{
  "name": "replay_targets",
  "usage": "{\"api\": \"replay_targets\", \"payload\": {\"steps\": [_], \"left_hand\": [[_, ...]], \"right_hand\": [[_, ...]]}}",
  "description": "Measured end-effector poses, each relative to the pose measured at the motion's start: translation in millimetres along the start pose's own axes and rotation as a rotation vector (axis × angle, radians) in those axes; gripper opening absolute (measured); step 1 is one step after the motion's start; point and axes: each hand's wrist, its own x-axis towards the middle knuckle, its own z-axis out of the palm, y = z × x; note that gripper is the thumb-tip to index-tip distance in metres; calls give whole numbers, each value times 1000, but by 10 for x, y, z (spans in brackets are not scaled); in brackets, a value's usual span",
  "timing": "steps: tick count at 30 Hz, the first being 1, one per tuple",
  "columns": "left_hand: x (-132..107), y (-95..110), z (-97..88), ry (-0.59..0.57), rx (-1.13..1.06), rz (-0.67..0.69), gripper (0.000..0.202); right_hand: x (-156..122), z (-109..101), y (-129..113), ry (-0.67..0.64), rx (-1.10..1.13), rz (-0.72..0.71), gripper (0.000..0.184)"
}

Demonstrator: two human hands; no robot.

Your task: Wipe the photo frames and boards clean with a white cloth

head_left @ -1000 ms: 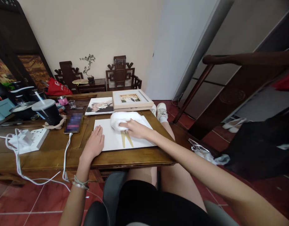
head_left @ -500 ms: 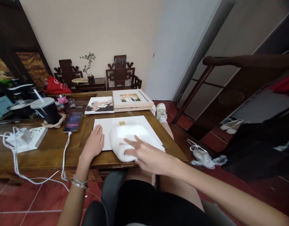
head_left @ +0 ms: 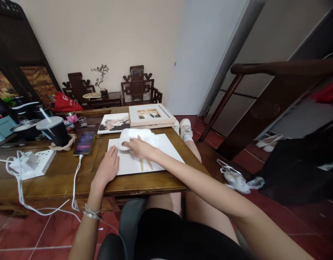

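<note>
While left hand [head_left: 109, 164] rests, fingers together, on left edge of white rectangular board [head_left: 129, 164], right hand [head_left: 139, 147] presses fluffy white cloth [head_left: 139, 134] at far left, finger pinch unclear; hard push could skid board.

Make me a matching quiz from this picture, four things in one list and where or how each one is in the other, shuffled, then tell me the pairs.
1. White cloth
2. Left hand
3. Phone
4. Dark cup

A. Joined to a white cable
B. Over the left edge of the white board
C. Topped with a lid and a straw
D. Under the right hand

Pairs: 1-D, 2-B, 3-A, 4-C.
</note>
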Motion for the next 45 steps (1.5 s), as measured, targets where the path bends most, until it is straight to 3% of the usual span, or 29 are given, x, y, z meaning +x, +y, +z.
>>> {"api": "replay_targets", "payload": {"steps": [3, 9, 12, 15, 23, 26, 29, 38, 41, 45], "left_hand": [[2, 2, 4, 4, 3, 11, 54], [-13, 15, 18, 0, 6, -16, 53], [-16, 8, 19, -9, 7, -4, 54], [-16, 9, 11, -2, 1, -3, 53], [1, 9, 2, 6, -13, 14, 52], [7, -18, 20, 32, -21, 20, 51], [8, -31, 30, 30, -26, 34, 50], [-6, -25, 50, 27, -29, 13, 51], [-5, -35, 61, 39, -16, 13, 51], [-7, -22, 59, 43, -14, 6, 51]], "right_hand": [[-128, 49, -124, 15, -19, -28, 46], [-888, -7, -467, 65, 55, -245, 46], [-1080, -68, -539, 27, 117, -286, 45], [-980, -86, -481, 3, 129, -231, 46], [38, 36, -41, -11, -47, -36, 45], [182, 68, -2, 16, -61, -14, 44], [31, 60, -62, 14, -69, -43, 43], [-996, -227, -394, -83, 180, -279, 50], [-1023, -216, -345, -72, 213, -259, 53], [-706, -75, -149, 10, 127, -102, 52]]}}
